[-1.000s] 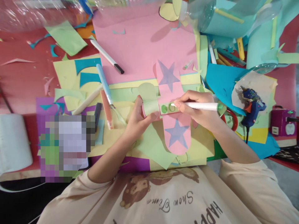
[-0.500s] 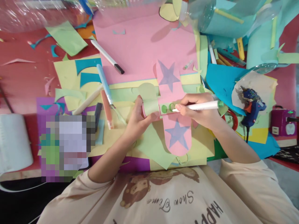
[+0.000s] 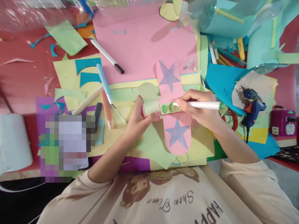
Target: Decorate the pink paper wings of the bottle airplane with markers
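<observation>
My left hand (image 3: 140, 116) grips the left end of a pink and pale green paper craft (image 3: 174, 93), thumb in front and fingers behind. Two rounded pink flaps, each bearing a purple star, stick out above and below its green strip. On that strip sit a filled green dot (image 3: 164, 109) and, beside it, a green ring that is partly coloured in. A white marker (image 3: 203, 105) with a green end lies pinched in my right hand (image 3: 198, 102). Its tip meets the strip at the ring's upper edge.
Left of my hands lie a light blue pen (image 3: 104, 82), an orange marker (image 3: 107, 109) and a black-tipped white marker (image 3: 107, 56). A blue glue gun (image 3: 253, 109) rests at right. Clear plastic bottles (image 3: 42, 14) and paper scraps line the back.
The marker tip has shifted slightly upward along the second green ring, and the marker lies more level. My left hand and the paper craft stay in place.
</observation>
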A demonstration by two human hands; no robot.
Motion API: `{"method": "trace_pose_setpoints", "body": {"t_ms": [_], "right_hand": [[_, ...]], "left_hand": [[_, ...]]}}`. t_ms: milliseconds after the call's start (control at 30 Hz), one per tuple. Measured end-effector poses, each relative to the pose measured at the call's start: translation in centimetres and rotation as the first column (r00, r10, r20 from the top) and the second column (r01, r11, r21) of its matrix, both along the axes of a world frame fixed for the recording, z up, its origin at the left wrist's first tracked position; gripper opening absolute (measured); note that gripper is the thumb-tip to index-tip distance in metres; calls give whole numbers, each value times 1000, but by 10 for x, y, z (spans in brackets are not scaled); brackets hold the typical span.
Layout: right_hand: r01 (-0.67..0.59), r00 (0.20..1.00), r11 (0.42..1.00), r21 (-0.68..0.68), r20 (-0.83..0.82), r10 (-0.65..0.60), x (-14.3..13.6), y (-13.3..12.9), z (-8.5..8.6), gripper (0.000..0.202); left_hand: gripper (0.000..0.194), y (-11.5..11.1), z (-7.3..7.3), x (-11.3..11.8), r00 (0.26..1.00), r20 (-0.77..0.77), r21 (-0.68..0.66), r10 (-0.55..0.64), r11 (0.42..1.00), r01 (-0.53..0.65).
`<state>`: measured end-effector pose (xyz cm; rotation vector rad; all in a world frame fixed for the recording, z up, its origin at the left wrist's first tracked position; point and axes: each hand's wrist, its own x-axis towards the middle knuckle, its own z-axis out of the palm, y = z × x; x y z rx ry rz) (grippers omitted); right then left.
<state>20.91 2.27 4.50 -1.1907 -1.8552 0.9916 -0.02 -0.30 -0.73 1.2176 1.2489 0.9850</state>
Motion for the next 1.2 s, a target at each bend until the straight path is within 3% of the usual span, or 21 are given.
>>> {"method": "trace_pose_setpoints", "body": {"t_ms": [467, 967, 1200], "right_hand": [[-102, 995, 992, -80, -7, 102, 3, 1, 6, 27], [9, 1000, 1000, -4, -2, -9, 0, 0, 1, 26], [-24, 1000, 999, -29, -9, 24, 2, 1, 1, 29]], "left_hand": [[38, -1, 0, 0, 1000, 2, -2, -6, 1000, 6], [40, -2, 3, 2, 998, 68, -70, 6, 998, -1], [40, -2, 1, 1, 999, 45, -49, 9, 999, -6]]}}
